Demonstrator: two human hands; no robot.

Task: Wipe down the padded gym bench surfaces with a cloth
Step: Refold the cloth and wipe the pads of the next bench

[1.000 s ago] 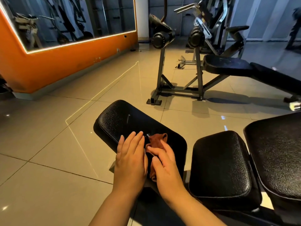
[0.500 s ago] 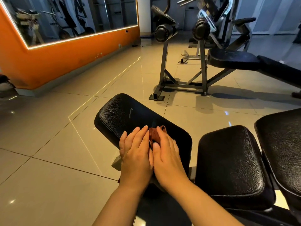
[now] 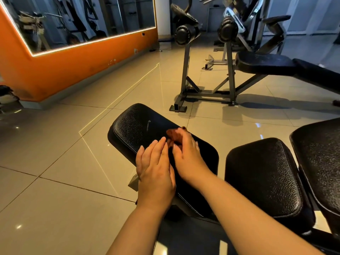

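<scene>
Half a second ago the two hands lay side by side with the cloth bunched between their fingertips. Now the right hand (image 3: 189,159) has slid ahead of the left hand (image 3: 156,173), taking the brown cloth (image 3: 173,136) with it across the black pad (image 3: 136,126).

The right fingers (image 3: 185,142) are laid fairly straight and close together over the cloth, pressing it down. They are blurred, and the cloth shows just beyond and to the left of their tips. The left fingers (image 3: 154,150) are straight and nearly together, flat on the pad and holding nothing; their tips stop just short of the cloth.

Beyond the right fingertips the pad's far long edge is near, with floor tiles (image 3: 55,162) past it. Ahead and to the left of both sets of fingers, bare pad runs to its rounded end. To the right of the right fingers, across a narrow gap, is the seat pad (image 3: 261,173), and beyond that a larger back pad (image 3: 320,157). Well ahead of the fingers a second bench's steel frame (image 3: 206,92) stands on open floor, with an orange wall (image 3: 73,70) far off to the left.
</scene>
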